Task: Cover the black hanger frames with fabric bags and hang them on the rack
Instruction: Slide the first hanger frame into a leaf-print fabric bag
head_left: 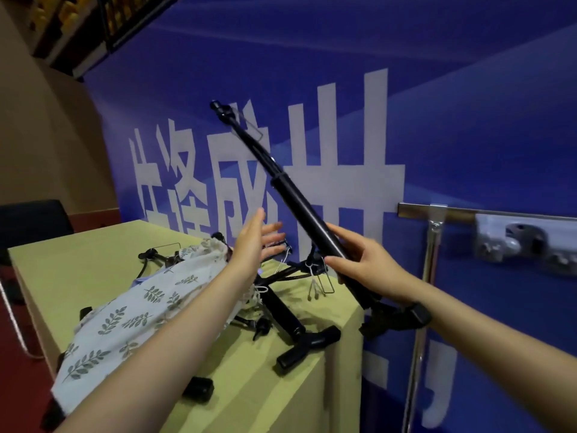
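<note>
Indoors, yellow-green table (93, 276), blue banner wall (468, 120)

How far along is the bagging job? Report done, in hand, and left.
Done: nothing shows hung on the rack. In hand: the right hand grips a bare black hanger frame, raised; the left hand is open beside it. Left: bag it with the leaf-print fabric bag, then the frames on the table.

Support surface: table (93, 270) draped in a yellow-green cloth, front corner at lower right. On it: leaf-print fabric bag (137, 317) lying lengthwise along the near-left half. Folded black hanger frame (293, 323) beside it, T-shaped end near the front corner. More black frames (156, 256) tangled at the far end. Small black block (199, 389) near the front edge.
</note>
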### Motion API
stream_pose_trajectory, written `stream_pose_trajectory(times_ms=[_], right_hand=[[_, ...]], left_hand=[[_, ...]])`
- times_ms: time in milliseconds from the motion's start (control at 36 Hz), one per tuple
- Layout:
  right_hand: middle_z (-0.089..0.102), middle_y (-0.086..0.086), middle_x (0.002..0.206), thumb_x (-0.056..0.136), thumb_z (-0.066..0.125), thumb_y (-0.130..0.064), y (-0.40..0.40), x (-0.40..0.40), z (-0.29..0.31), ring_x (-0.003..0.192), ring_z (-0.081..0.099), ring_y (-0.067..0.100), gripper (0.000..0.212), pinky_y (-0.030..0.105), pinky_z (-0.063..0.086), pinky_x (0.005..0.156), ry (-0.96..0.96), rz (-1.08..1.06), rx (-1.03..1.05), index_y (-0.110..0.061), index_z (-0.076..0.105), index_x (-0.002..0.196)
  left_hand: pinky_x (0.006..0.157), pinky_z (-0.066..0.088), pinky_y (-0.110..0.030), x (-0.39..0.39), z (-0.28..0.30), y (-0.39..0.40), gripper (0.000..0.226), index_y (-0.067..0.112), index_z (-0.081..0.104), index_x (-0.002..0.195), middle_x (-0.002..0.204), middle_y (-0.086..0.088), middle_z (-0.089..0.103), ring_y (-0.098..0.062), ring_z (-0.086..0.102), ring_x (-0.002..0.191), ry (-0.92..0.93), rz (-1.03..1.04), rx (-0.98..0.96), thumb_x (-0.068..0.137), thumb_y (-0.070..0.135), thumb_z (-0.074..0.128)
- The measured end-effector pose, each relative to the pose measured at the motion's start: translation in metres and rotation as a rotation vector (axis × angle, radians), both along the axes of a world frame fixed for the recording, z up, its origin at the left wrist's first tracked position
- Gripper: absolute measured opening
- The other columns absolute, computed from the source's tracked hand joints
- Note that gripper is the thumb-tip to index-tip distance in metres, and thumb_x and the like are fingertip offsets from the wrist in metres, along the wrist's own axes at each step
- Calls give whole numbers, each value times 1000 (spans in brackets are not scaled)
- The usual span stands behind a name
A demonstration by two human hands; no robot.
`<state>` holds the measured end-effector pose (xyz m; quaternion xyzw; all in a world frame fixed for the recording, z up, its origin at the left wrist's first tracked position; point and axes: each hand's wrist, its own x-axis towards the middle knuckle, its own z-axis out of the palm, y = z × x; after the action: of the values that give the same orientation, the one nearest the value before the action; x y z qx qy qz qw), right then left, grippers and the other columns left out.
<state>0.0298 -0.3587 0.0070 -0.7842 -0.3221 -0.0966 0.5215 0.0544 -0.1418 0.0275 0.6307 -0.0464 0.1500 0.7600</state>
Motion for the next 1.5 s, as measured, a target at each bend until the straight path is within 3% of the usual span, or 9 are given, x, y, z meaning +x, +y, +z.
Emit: stream_pose_trajectory(times_ms=[167, 250, 333, 639, 917, 1000, 1111, 1306, 1500], right_hand=[[62, -10, 112, 90, 66, -30, -21, -19, -9, 92, 66, 7, 59, 25, 57, 78, -72, -76, -224, -38, 41, 142], [67, -10, 94, 95, 57, -37, -34, -28, -5, 85, 65, 2, 29, 19, 53, 73, -20, -135, -319, -32, 58, 124], [67, 0, 87, 98, 44, -47, -42, -33, -7, 76, 65, 11, 35, 25, 53, 69, 106, -211, -467, -20, 65, 109], [62, 8, 87, 97, 46, -47, -48, -34, -44, 74, 59, 21, 30, 38, 50, 68, 42, -271, -273, -20, 56, 104], [57, -8, 75, 93, 50, -53, -67, -21, -63, 65, 55, 9, 26, 24, 39, 54, -110, -466, -507, -28, 50, 98], [56, -11, 75, 93, 49, -55, -66, -18, -70, 67, 55, 6, 27, 24, 39, 53, -135, -494, -532, -30, 48, 103], [53, -15, 74, 93, 49, -54, -61, -19, -72, 66, 53, 2, 29, 22, 36, 53, -171, -503, -542, -30, 49, 109], [53, -14, 76, 95, 44, -54, -69, -19, -77, 62, 51, 3, 36, 22, 38, 52, -265, -551, -654, -26, 50, 117], [53, -13, 75, 96, 42, -52, -70, -19, -83, 62, 52, 4, 34, 23, 38, 51, -259, -560, -659, -25, 49, 116]], left_hand=[[101, 47, -52, -13, 5, -35, 32, 12, 53, 116, 105, -12, 73, -29, 67, 105, -2, -145, 65, 96, 37, 56], [101, 46, -52, -18, 3, -37, 30, 9, 52, 118, 108, -14, 71, -27, 66, 107, -20, -208, 11, 96, 29, 56], [97, 51, -49, -23, 0, -40, 35, 4, 49, 122, 109, -15, 70, -28, 67, 106, -51, -146, 12, 97, 27, 56], [97, 51, -45, -44, -2, -44, 20, 9, 56, 104, 101, -11, 65, -28, 64, 104, -114, -191, 21, 99, 27, 50], [75, 58, -26, -28, 27, 76, 60, 10, 29, 146, 126, -6, 49, -22, 61, 107, -188, 370, -461, 98, 37, 53], [87, 55, -27, -23, 25, 103, 71, 16, 11, 154, 152, -7, 31, -23, 51, 124, -153, 578, -328, 98, 31, 51], [105, 44, -43, -23, 18, 122, 64, 18, 29, 149, 150, -4, 35, -23, 46, 129, -90, 741, 51, 93, 39, 51], [76, 44, -35, -15, 4, 134, 18, 19, 60, 92, 84, -1, 60, -29, 62, 90, -31, 784, 335, 96, 31, 46], [83, 50, -36, -16, 2, 119, 27, 15, 67, 110, 93, 2, 64, -21, 62, 89, -77, 833, 221, 100, 19, 42]])
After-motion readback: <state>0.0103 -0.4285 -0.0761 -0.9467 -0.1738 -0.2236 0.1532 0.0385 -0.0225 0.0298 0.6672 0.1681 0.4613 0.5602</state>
